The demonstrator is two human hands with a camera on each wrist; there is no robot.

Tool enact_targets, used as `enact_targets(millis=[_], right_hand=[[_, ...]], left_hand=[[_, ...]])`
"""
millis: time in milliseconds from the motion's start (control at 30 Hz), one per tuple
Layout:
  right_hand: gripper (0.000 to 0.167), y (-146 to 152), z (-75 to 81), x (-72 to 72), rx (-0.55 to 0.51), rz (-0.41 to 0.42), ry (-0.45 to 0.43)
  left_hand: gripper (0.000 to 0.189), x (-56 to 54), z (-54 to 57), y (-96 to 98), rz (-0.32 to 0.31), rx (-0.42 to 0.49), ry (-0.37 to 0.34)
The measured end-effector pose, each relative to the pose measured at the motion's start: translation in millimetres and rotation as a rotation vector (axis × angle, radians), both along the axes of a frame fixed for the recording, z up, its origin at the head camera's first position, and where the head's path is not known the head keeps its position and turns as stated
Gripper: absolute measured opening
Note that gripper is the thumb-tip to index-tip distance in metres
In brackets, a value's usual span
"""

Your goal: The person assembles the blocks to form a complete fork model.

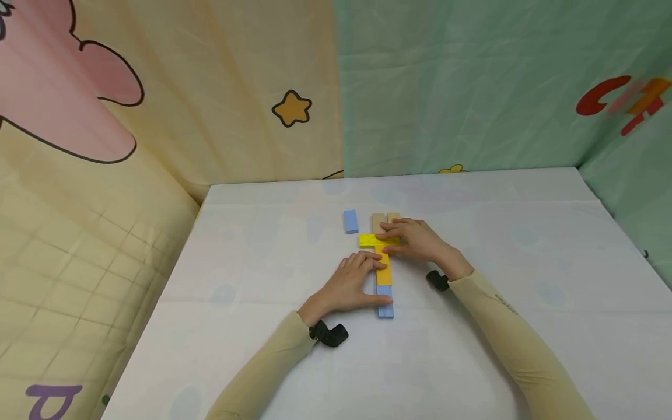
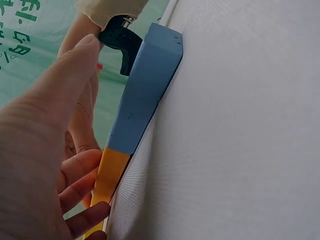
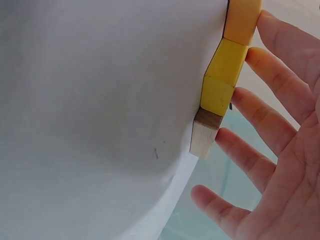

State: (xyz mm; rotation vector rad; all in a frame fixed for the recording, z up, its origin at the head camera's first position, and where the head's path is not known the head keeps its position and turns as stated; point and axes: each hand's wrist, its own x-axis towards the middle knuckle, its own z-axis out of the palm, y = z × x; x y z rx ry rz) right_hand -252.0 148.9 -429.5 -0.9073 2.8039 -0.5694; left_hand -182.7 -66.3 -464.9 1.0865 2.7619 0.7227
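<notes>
Flat on the table lies a figure of blocks: two plain wood blocks [image 1: 377, 223] at its far end, a bright yellow block [image 1: 367, 241] set crosswise, an orange-yellow block [image 1: 384, 275] lengthwise, and a blue block [image 1: 385, 312] nearest the person. The left hand [image 1: 349, 286] lies at the figure's left side, fingertips on the orange-yellow block and thumb over the blue one. From the right, the right hand [image 1: 417, 239] reaches over the crosswise block with loosely extended fingers, partly covering it and one wood block. Spread fingers [image 3: 260, 112] line the blocks in the right wrist view.
A loose blue block [image 1: 350, 221] lies left of the wood blocks, apart from the figure. The white-covered table [image 1: 252, 251] reaches back to a printed curtain [image 1: 262, 46]. Black wrist cameras [image 1: 329, 335] sit at both cuffs, close above the tabletop.
</notes>
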Motion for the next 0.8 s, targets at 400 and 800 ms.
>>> enact_targets(millis=[400, 800], right_hand=[[0.046, 0, 0.0, 0.9, -0.015, -0.006, -0.001], [0.046, 0, 0.5, 1.5, -0.009, -0.007, -0.015]], left_hand=[[0.025, -24.4, 12.2, -17.6, 0.146, 0.237, -0.086], [0.042, -63.9, 11.3, -25.2, 0.336, 0.073, 0.032]])
